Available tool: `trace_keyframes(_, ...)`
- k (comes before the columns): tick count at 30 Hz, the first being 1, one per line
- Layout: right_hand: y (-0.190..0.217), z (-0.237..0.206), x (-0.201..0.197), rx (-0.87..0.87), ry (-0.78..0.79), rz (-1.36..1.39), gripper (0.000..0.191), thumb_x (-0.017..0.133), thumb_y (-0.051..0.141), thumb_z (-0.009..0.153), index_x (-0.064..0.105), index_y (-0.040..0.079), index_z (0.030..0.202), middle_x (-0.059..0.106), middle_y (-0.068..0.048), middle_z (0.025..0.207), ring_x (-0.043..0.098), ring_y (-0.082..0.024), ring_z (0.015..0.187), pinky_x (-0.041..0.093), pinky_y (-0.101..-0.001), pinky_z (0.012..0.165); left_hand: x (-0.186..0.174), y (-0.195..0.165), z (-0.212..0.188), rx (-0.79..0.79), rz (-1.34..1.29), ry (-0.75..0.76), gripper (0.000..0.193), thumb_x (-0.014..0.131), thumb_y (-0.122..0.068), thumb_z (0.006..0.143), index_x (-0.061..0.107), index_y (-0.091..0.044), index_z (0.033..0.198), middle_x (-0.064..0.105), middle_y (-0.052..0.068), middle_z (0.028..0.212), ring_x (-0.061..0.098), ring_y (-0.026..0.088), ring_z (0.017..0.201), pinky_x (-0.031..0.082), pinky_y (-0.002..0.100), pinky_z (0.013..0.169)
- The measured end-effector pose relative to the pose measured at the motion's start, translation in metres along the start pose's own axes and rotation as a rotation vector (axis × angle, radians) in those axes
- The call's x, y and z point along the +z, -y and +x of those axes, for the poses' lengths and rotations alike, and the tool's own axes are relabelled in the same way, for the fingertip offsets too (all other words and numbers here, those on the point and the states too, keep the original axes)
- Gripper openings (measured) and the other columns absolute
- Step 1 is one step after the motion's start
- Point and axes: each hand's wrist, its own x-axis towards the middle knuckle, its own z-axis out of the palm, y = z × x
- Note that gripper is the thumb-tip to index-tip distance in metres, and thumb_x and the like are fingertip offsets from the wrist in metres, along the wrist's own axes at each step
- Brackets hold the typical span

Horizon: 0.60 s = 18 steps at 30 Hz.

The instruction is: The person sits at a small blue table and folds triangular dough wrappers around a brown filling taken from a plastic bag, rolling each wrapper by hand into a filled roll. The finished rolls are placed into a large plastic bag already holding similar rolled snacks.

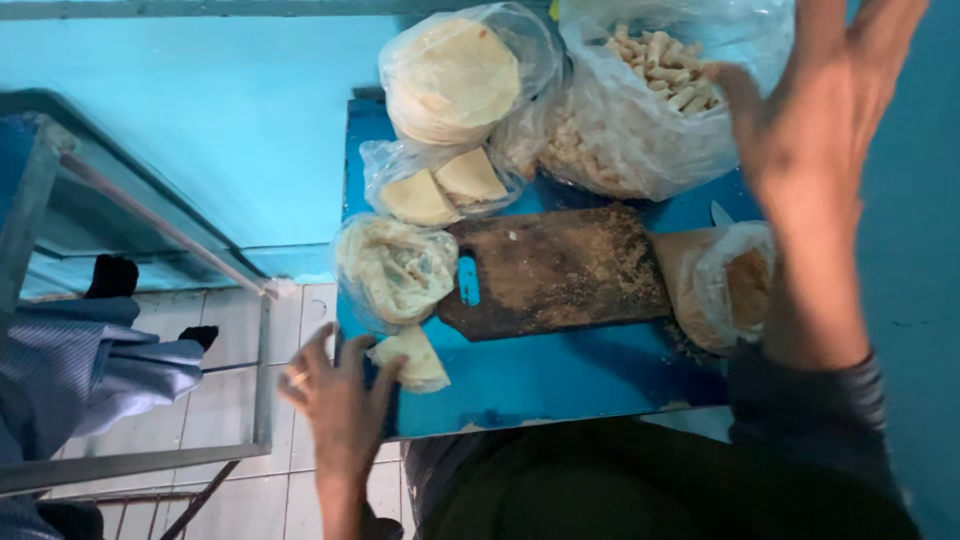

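I see my left hand [340, 395] open, fingertips on the folded flatbread piece [412, 358] at the lower left of the blue counter [560, 375], my right hand [820, 120] spread empty at the upper right; I judge pinching its edge works best.

Blue table [560, 385], brown (dusty) cutting board [560, 270].
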Motion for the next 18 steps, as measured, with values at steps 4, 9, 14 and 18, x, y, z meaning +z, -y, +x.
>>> trace_keyframes(4,0.076,-0.038,0.005,0.266,0.234,0.304,0.061,0.084,0.024,0.094,0.058,0.003,0.144,0.061,-0.021,0.143,0.061,-0.038,0.131,0.050,-0.0500,0.108,0.013,-0.006,-0.009,0.125,-0.146,-0.071,0.026,0.077,-0.024,0.081,0.070,-0.010,0.102,0.057,0.016,0.132,0.045,0.037,0.127,0.028,0.056,0.109)
trace_keyframes(9,0.158,-0.080,0.023,0.187,0.678,1.144,0.074,0.082,0.017,0.083,0.049,0.007,0.149,0.057,-0.015,0.146,0.053,-0.031,0.138,0.042,-0.0437,0.113,0.005,-0.009,-0.021,0.182,-0.367,-0.023,0.019,0.074,-0.010,0.086,0.067,-0.007,0.103,0.070,0.010,0.108,0.064,0.030,0.104,0.045,0.044,0.097)
trace_keyframes(14,0.199,-0.101,0.038,0.573,0.834,1.385,0.072,0.076,0.019,0.088,0.048,0.012,0.154,0.073,-0.008,0.123,0.074,-0.027,0.114,0.058,-0.0414,0.097,0.005,-0.033,-0.030,0.023,-0.835,0.100,0.034,0.078,-0.003,0.084,0.063,-0.003,0.115,0.074,0.010,0.103,0.073,0.022,0.092,0.057,0.034,0.081)
trace_keyframes(18,0.171,-0.115,0.062,0.657,0.678,0.956,0.065,0.069,0.017,0.091,0.046,0.016,0.153,0.070,-0.014,0.113,0.069,-0.033,0.102,0.057,-0.0458,0.088,0.001,-0.037,-0.024,-0.049,-0.761,0.007,0.061,0.081,-0.004,0.072,0.055,-0.003,0.128,0.070,0.010,0.112,0.068,0.018,0.083,0.055,0.032,0.080)
